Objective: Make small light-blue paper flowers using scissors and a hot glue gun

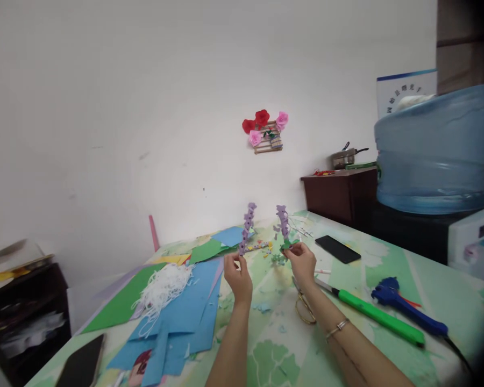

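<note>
My left hand (239, 274) pinches the lower end of a purple paper flower stalk (248, 226), which stands nearly upright above the fingers. In my right hand (302, 262), thumb and fingers are closed on the green base of a second purple paper flower (283, 220). Green paper leaves (289, 245) show at that base. The two flowers are held up apart, side by side, over the table. Scissors with gold-coloured handles (305, 312) lie under my right wrist, partly hidden by it.
Blue paper sheets (185, 306) and tangled white string (165, 285) lie at left, a phone (83, 360) in front of them. To the right are a black phone (337, 249), a green cutter (381, 317) and a blue glue gun (407, 306). A water bottle (433, 156) stands beyond.
</note>
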A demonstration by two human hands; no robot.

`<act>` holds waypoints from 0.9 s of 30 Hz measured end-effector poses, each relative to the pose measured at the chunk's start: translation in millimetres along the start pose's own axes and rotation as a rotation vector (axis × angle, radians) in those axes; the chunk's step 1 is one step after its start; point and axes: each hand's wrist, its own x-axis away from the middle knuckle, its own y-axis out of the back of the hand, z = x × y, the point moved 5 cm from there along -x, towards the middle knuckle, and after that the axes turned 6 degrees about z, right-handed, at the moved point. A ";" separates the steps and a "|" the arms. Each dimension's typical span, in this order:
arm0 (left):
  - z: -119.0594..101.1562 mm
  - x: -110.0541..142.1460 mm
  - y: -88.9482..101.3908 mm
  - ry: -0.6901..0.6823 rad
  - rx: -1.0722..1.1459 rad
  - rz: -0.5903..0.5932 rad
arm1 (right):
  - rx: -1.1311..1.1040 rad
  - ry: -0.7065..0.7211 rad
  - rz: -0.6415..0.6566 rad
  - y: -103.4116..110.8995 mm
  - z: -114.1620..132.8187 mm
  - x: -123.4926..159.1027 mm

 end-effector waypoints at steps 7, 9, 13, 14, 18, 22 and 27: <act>14.3 17.5 3.8 -0.081 -0.084 0.065 | -0.100 -0.040 0.027 -2.8 -26.7 15.2; 16.8 19.1 2.7 -0.113 -0.053 0.037 | -0.126 -0.039 0.040 -3.2 -29.3 16.4; 17.7 22.7 -4.2 -0.178 -0.020 0.061 | -0.168 -0.028 0.062 -4.5 -29.3 19.0; 17.3 23.7 -5.6 -0.190 -0.021 0.073 | -0.177 -0.025 0.066 -4.9 -28.6 19.8; 18.1 26.6 -7.9 -0.192 -0.039 0.094 | -0.211 -0.024 0.072 -5.7 -25.2 22.1; 21.7 27.0 -8.2 -0.160 -0.046 0.092 | -0.236 -0.032 0.061 -3.8 -22.6 20.8; 22.3 27.6 -9.3 -0.142 -0.043 0.106 | -0.263 -0.050 0.027 1.1 -22.4 17.2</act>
